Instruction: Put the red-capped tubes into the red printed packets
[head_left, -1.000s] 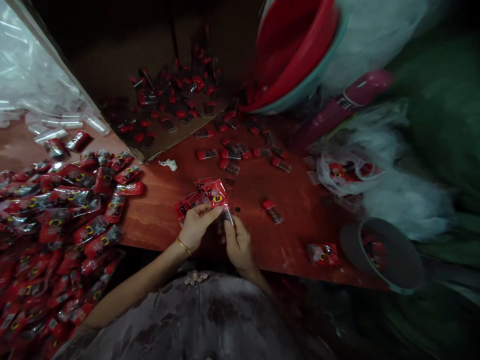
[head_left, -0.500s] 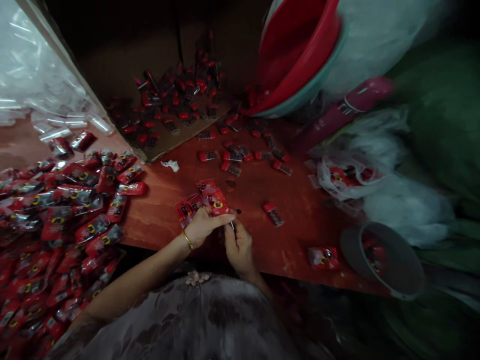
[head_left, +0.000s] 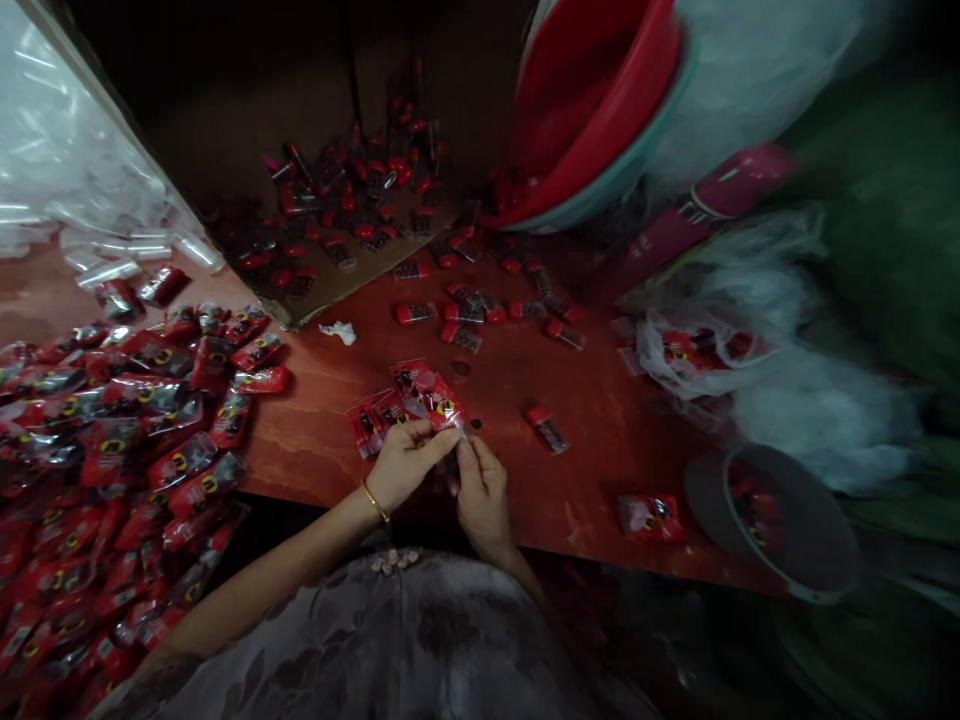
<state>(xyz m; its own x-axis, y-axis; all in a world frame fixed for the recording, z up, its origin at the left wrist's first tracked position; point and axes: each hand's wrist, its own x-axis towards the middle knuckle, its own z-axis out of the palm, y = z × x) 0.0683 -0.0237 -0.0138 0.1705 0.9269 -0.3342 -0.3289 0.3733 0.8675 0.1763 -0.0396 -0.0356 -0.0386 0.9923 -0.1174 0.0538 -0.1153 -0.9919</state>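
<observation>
My left hand (head_left: 407,462), with a gold bangle at its wrist, pinches the lower end of a red printed packet (head_left: 442,402) near the table's front edge. Close against it on the right, my right hand (head_left: 481,490) has its thumb and fingers pressed together at the same end of the packet, where something clear and shiny shows. Several red printed packets (head_left: 367,425) lie fanned out on the table just beyond my left hand. A small clear container with a red cap (head_left: 547,428) lies to the right of my hands.
Filled red packets (head_left: 109,445) are heaped at the left. Beyond my hands, an open cardboard box (head_left: 352,280) holds red-capped containers, several more lying beside it. Red basin (head_left: 592,110), pink bottle (head_left: 690,215), plastic bag (head_left: 675,375) and grey round container (head_left: 795,520) stand right.
The packet in my hands has tilted slightly, and my right hand's fingers have moved up against my left fingertips. The view has shifted slightly.
</observation>
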